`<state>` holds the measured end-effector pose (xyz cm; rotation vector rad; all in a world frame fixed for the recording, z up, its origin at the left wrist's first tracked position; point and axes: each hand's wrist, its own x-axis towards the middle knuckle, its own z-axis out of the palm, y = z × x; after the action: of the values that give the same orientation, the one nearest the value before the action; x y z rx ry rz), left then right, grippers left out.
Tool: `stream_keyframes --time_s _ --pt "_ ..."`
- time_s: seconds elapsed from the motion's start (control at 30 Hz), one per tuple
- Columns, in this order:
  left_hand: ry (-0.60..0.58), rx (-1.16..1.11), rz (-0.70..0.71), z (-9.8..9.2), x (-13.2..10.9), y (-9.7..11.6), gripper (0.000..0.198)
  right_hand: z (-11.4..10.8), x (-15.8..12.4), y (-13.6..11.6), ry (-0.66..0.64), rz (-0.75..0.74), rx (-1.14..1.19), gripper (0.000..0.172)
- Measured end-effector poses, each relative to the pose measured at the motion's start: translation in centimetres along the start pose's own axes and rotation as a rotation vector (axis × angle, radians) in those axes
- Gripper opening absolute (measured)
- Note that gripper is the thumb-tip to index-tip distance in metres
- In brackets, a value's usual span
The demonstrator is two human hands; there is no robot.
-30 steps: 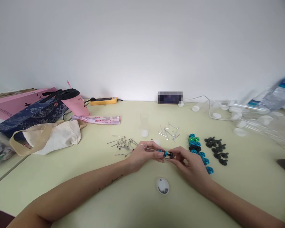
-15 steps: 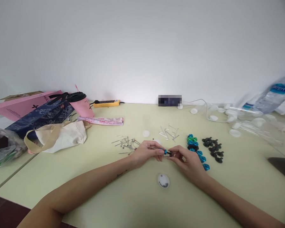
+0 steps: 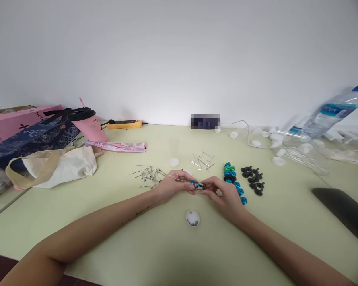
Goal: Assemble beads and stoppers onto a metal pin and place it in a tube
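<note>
At the far left of my view a pink bag [image 3: 20,124] and a navy bag [image 3: 32,140] lie slumped together, with a cream cloth tote [image 3: 77,167] in front of them on the pale worktop [image 3: 131,246]. Beside these I have a pink cup [image 3: 97,129] with a black lid and, near it, a flat pink-and-white packet [image 3: 119,147]; a yellow power strip [image 3: 125,124] sits behind, close to the wall. Next comes a loose heap of thin metal pins [image 3: 147,174], just beside the left hand [image 3: 173,187], whose fingers are closed on the left, blue end of a small blue-and-black piece [image 3: 198,185]. I see a fine strand running back over that hand. The piece is held level above the worktop between the two hands, with a white dish [image 3: 193,218] of small dark bits nearer me and scattered silver rods [image 3: 203,161] beyond. The fingers of the right hand [image 3: 225,195] pinch its black end. Past that hand stand blue, green and black knobs [image 3: 229,173] in a column, then a cluster of black parts [image 3: 253,179]. Clear tubes [image 3: 304,159] and a tilted water bottle [image 3: 331,113] close off the right.
</note>
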<state>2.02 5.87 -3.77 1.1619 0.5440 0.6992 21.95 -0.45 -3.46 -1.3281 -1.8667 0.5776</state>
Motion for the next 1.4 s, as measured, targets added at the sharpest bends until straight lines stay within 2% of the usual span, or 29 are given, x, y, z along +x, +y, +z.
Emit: stream_keyframes --time_s 0.2,0.33,0.5,0.6,0.8,1.13,1.4 --pt "0.005 -0.042 -0.045 0.14 0.03 -0.15 0.022 -0.47 -0.09 -0.28 -0.096 0.054 0.049 0.009" --pt "0.021 -0.075 -0.065 0.18 -0.03 -0.03 0.020 -0.35 0.03 0.02 -0.158 0.082 0.111 0.027" --pt "0.082 -0.113 -0.084 0.24 0.10 0.01 0.019 -0.03 -0.16 0.68 -0.054 0.245 0.430 0.041" --pt "0.083 -0.126 -0.084 0.36 0.32 0.00 0.019 -0.17 -0.43 0.66 -0.021 0.268 0.516 0.037" --pt "0.045 -0.086 -0.109 0.63 0.72 0.09 0.023 -0.50 -0.27 0.45 -0.006 0.268 0.496 0.039" --pt "0.050 -0.102 -0.109 0.56 0.45 -0.04 0.024 -0.70 0.17 0.37 -0.078 0.281 0.447 0.035" --pt "0.081 -0.141 -0.096 0.58 0.51 0.26 0.024 -0.70 0.08 0.37 -0.055 0.217 0.362 0.019"
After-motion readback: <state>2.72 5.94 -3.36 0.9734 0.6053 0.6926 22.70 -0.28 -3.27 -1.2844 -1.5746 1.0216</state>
